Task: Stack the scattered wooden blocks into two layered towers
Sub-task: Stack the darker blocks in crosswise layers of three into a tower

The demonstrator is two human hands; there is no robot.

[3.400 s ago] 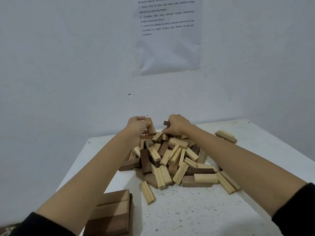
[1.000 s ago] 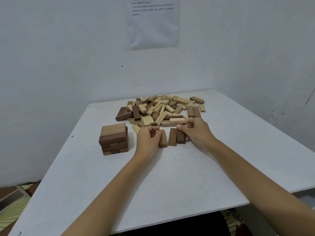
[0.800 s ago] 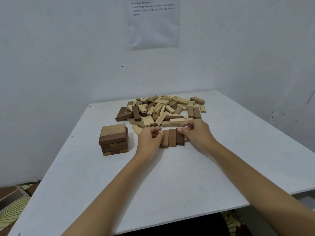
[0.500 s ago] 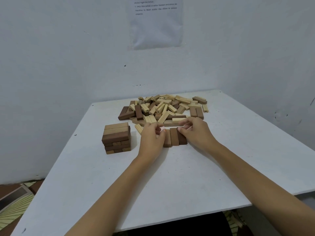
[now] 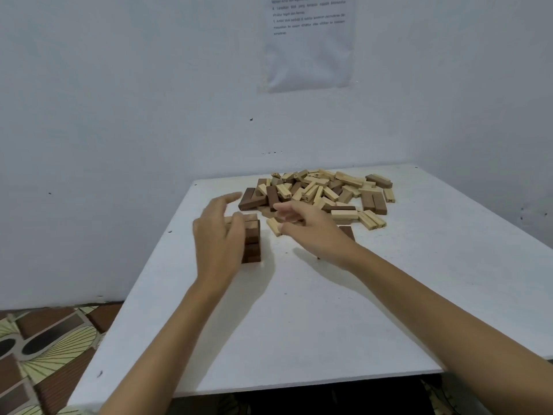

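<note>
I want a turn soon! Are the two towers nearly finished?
Not nearly. Done: one short tower stands beside the left hand. In hand: nothing looks gripped; the right hand is over a dark block on the table, maybe a second tower's start. Left: most blocks lie in the scattered pile at the back.

I read the near half of the table [image 5: 299, 324] as bare top, open from the front edge. Tower [image 5: 253, 241] stands left of centre, with the left hand [image 5: 218, 235] covering its left side. Right hand [image 5: 311, 229] hangs just right of it. A loose block [image 5: 273, 227] lies in the narrow gap between. Pile [image 5: 323, 193] fills the far middle. Wall [image 5: 149, 115] closes the far edge.
</note>
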